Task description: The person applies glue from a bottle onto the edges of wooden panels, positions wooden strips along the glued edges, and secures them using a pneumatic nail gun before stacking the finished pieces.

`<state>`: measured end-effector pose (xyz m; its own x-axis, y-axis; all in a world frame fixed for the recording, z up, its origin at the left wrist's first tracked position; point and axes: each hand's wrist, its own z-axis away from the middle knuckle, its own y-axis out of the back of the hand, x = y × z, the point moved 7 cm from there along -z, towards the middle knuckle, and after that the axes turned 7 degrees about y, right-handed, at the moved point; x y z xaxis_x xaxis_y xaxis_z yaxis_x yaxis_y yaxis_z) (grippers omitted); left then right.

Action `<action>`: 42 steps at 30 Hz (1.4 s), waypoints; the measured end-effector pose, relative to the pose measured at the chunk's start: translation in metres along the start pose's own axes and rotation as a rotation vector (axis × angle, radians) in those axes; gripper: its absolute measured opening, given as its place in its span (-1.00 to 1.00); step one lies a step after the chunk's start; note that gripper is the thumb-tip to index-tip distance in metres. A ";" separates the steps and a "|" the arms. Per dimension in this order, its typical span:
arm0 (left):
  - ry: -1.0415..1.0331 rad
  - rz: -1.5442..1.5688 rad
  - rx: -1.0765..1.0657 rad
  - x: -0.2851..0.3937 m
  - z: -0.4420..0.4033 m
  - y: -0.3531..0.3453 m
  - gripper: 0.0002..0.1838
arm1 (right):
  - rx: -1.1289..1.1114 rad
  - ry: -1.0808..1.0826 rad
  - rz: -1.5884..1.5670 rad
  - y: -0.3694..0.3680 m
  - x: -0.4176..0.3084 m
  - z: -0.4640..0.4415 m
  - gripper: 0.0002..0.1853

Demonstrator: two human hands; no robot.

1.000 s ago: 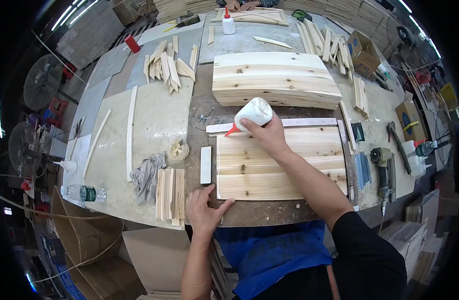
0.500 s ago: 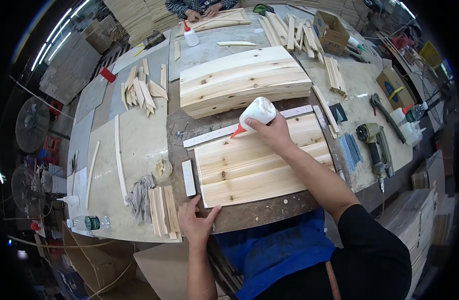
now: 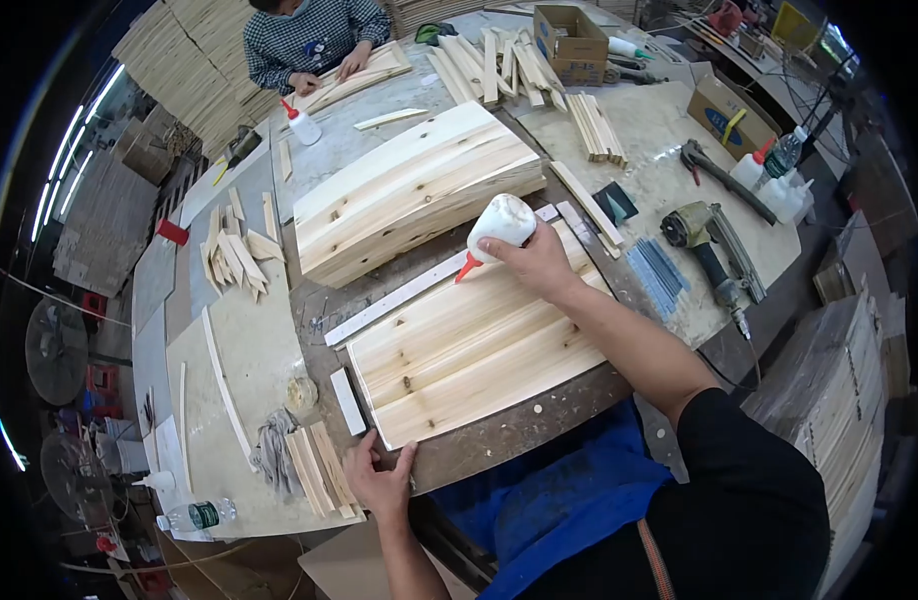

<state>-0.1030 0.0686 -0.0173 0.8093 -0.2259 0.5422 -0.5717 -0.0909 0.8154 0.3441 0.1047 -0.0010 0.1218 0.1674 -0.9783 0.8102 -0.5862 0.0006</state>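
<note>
My right hand (image 3: 535, 266) grips a white squeeze glue bottle (image 3: 503, 220), tilted with its red nozzle pointing down near the far edge of a flat wooden panel (image 3: 469, 355). A thin pale line runs along the panel's left edge. At the panel's near left corner, my left hand (image 3: 382, 484) rests with thumb and fingers spread, holding nothing. Beyond the far edge lies a long pale strip (image 3: 394, 303). A short white-topped block (image 3: 348, 402) sits beside the left edge. Behind them rises a stack of knotty wooden panels (image 3: 419, 190).
Wood strips (image 3: 319, 470), a grey rag (image 3: 276, 452) and a plastic bottle (image 3: 197, 516) lie left. On the right are a nail gun (image 3: 709, 250), blue-grey nail strips (image 3: 658, 275) and a hammer-like tool (image 3: 729, 180). Across the table another person (image 3: 319, 50) handles wooden pieces.
The view has turned, so the table appears tilted and more of the other person shows. The glue bottle has moved right along the panel's far edge. My left hand stays at the corner.
</note>
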 end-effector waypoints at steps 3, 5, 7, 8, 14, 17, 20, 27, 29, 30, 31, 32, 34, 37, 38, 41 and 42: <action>0.000 0.019 0.000 0.001 0.001 0.000 -0.34 | 0.011 0.010 0.006 0.020 0.001 -0.002 -0.50; 0.026 0.030 -0.004 -0.001 0.001 -0.001 -0.34 | 0.021 0.013 0.011 0.032 0.002 -0.003 -0.52; 0.031 0.039 -0.012 -0.004 0.002 -0.002 -0.35 | 0.067 0.027 0.039 0.047 0.002 -0.005 -0.54; 0.032 0.040 -0.009 -0.006 0.002 -0.003 -0.33 | 0.089 0.035 0.053 0.054 0.002 -0.006 -0.56; 0.001 0.032 0.008 -0.007 0.003 -0.004 -0.35 | 0.148 0.032 0.068 0.099 -0.001 -0.011 -0.59; 0.006 0.034 0.005 -0.010 0.003 -0.006 -0.30 | 0.183 0.046 0.064 0.122 -0.001 -0.013 -0.59; 0.011 0.033 0.008 -0.014 0.003 -0.006 -0.27 | 0.269 0.067 0.123 0.154 0.010 -0.018 -0.51; -0.007 0.036 0.016 -0.013 0.003 -0.006 -0.28 | 0.327 0.079 0.198 0.179 0.001 -0.013 -0.63; -0.003 0.037 0.017 -0.012 0.002 -0.005 -0.28 | 0.335 0.085 0.218 0.180 -0.006 -0.009 -0.64; 0.003 0.037 0.014 -0.011 0.003 -0.006 -0.28 | 0.344 0.084 0.216 0.180 -0.009 -0.005 -0.65; 0.006 0.043 0.005 -0.012 0.004 -0.007 -0.28 | 0.352 0.080 0.214 0.180 -0.012 0.001 -0.65; 0.006 0.045 0.010 -0.013 0.004 -0.007 -0.27 | 0.359 0.074 0.213 0.182 -0.013 0.007 -0.66; 0.008 0.048 0.024 -0.014 0.004 -0.006 -0.27 | 0.331 0.047 0.211 0.190 -0.011 0.020 -0.65; 0.019 0.038 0.003 -0.016 0.004 -0.007 -0.30 | 0.279 -0.010 0.195 0.200 -0.005 0.043 -0.64; 0.021 0.031 -0.006 -0.017 0.004 -0.007 -0.32 | 0.285 -0.003 0.189 0.201 -0.013 0.054 -0.64; 0.030 0.042 -0.011 -0.018 0.005 -0.009 -0.34 | 0.298 -0.006 0.183 0.205 -0.033 0.088 -0.62; 0.030 0.047 -0.007 -0.018 0.005 -0.008 -0.35 | 0.296 -0.010 0.157 0.206 -0.037 0.098 -0.62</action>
<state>-0.1135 0.0688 -0.0348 0.7856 -0.2003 0.5854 -0.6080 -0.0746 0.7904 0.4506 -0.0997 0.0152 0.2246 0.0499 -0.9732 0.5801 -0.8093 0.0924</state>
